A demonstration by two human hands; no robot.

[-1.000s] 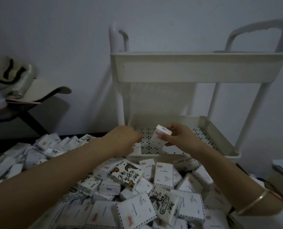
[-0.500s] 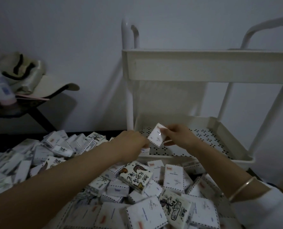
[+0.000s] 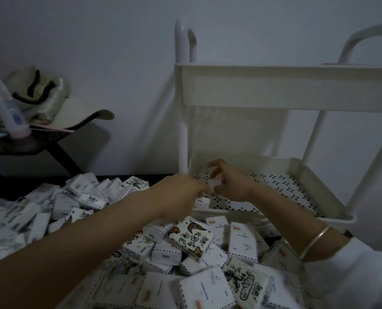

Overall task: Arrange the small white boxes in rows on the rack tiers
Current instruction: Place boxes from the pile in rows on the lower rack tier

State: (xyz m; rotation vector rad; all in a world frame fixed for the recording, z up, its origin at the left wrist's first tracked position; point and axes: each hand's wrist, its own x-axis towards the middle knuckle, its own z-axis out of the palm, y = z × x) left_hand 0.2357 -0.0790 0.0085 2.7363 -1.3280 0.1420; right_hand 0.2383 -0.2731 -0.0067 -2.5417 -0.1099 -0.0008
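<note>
A white rack (image 3: 274, 85) stands against the wall, with its lower perforated tier (image 3: 274, 188) just past a big heap of small white boxes (image 3: 196, 253). My right hand (image 3: 232, 184) reaches over the tier's front left corner and grips a small white box (image 3: 214, 186), which is blurred. My left hand (image 3: 178, 195) is beside it at the tier's front rim, its fingertips touching that box. Another small box (image 3: 202, 201) lies on the tier under my left fingers.
The rack's upper tier (image 3: 286, 70) overhangs the lower one. A dark side table (image 3: 18, 148) at the left carries a hat (image 3: 58, 103), a tube (image 3: 9, 110) and papers. More boxes spread out at the left (image 3: 51, 201).
The right hand has carried its box lower and deeper into the lower tier's left corner. The left hand has stayed by the rim. The camera has shifted left.
</note>
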